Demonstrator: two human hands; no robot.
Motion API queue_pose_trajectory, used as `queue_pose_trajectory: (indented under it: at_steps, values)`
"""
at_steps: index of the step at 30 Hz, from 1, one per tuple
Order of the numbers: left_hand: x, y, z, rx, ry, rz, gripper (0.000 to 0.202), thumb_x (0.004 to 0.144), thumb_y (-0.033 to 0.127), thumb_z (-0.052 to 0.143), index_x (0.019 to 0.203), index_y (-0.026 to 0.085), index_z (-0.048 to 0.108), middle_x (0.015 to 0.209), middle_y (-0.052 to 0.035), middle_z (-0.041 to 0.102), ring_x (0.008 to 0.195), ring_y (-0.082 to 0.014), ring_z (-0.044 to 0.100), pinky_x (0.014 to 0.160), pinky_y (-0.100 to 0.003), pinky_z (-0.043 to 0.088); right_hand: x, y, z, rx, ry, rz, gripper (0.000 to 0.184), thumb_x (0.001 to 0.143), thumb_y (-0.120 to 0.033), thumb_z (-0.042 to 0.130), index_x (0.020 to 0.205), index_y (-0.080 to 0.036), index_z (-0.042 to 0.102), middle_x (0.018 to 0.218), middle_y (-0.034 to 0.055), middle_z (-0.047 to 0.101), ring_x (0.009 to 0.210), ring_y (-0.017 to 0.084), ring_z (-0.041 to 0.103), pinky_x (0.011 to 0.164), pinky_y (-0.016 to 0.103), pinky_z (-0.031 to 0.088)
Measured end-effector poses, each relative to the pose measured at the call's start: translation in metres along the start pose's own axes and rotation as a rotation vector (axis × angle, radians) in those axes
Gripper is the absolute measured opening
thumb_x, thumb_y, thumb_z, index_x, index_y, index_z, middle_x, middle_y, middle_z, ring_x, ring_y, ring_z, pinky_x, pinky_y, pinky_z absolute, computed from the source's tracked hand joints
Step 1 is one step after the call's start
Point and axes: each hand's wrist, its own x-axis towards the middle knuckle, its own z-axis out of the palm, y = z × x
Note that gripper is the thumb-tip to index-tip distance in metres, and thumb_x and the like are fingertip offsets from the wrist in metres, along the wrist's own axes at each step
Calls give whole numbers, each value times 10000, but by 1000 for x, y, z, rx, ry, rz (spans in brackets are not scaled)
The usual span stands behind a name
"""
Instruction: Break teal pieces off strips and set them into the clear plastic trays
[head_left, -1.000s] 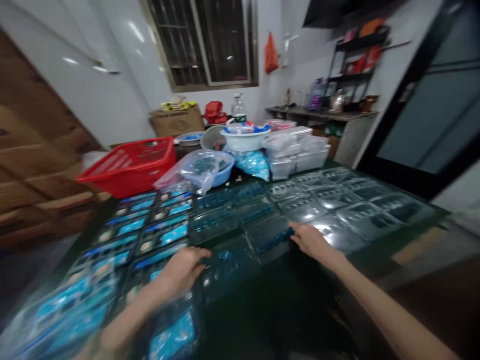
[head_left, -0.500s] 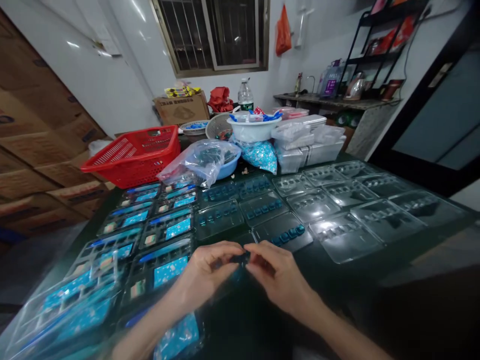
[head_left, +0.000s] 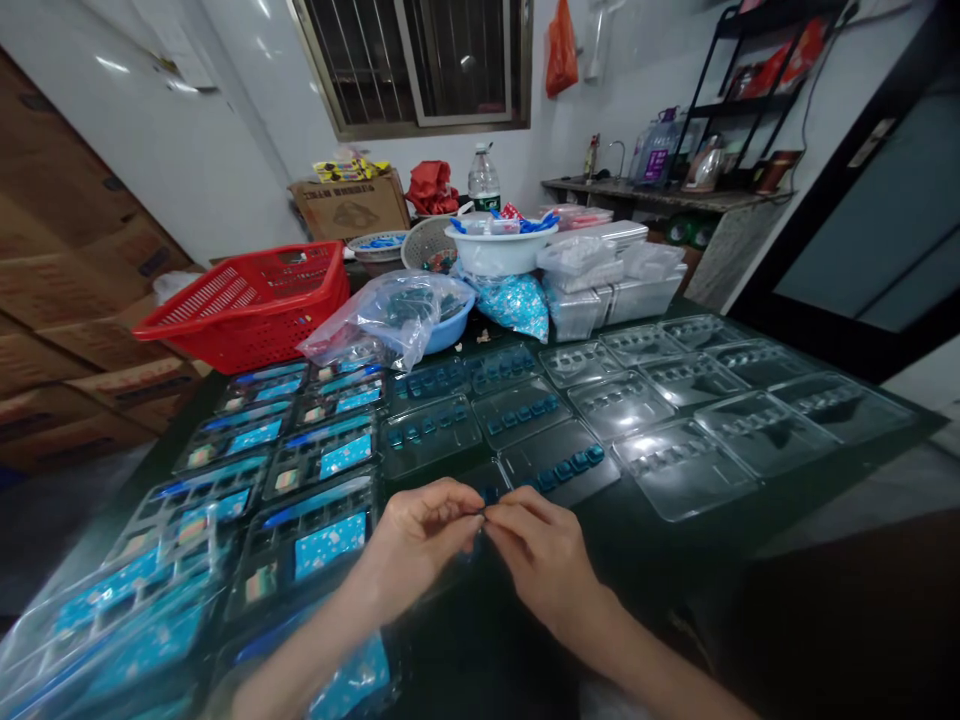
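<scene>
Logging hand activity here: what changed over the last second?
The left hand and right hand moved inward from apart and now pinch a small dark blue piece between them. The right hand left the blue strip on its clear tray. The trays stayed in place.

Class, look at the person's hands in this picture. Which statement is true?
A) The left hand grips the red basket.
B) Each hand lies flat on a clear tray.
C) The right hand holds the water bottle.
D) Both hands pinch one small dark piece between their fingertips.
D: the left hand and the right hand meet at their fingertips on a small dark piece.
</scene>
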Motion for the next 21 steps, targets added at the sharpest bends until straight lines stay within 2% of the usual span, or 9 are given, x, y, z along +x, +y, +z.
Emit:
queue_pose_trajectory:
  at_steps: [4,8,12,17,21]
  values:
    - [0,0,3,23,24,49,99,733,221,563,769,159,630,733,-13,542,599,-110,502,546,-229,407,-1,1,2,-72,11,-16,173,817,-132,430,745,-182,579,731,29,535,638,111,489,595,236,386]
    - [-2,2,3,-6,-30,79,160,710,198,583,857,160,636,791,-29,531,613,-109,477,552,-231,396,-1,-1,-1,-12,22,7,100,781,-133,447,761,-177,534,712,19,504,632,114,472,572,239,373]
    - [-4,6,3,-81,-76,30,205,676,194,617,879,172,625,790,-26,537,607,-110,481,549,-232,397,1,-5,-1,145,73,131,81,741,-143,471,676,-184,496,640,-20,455,551,90,437,498,213,343]
    - [-2,10,8,-288,-96,-95,146,615,204,680,739,160,617,645,13,524,556,-94,466,520,-216,380,4,-8,-3,418,95,305,88,694,-134,502,622,-183,487,591,-46,453,528,77,433,485,190,346]
    - [-1,-1,13,-409,-46,26,148,594,158,706,715,171,622,759,11,507,598,-79,460,519,-195,368,5,-12,-6,638,43,454,69,682,-134,531,626,-168,507,580,-50,451,521,62,408,479,178,326]
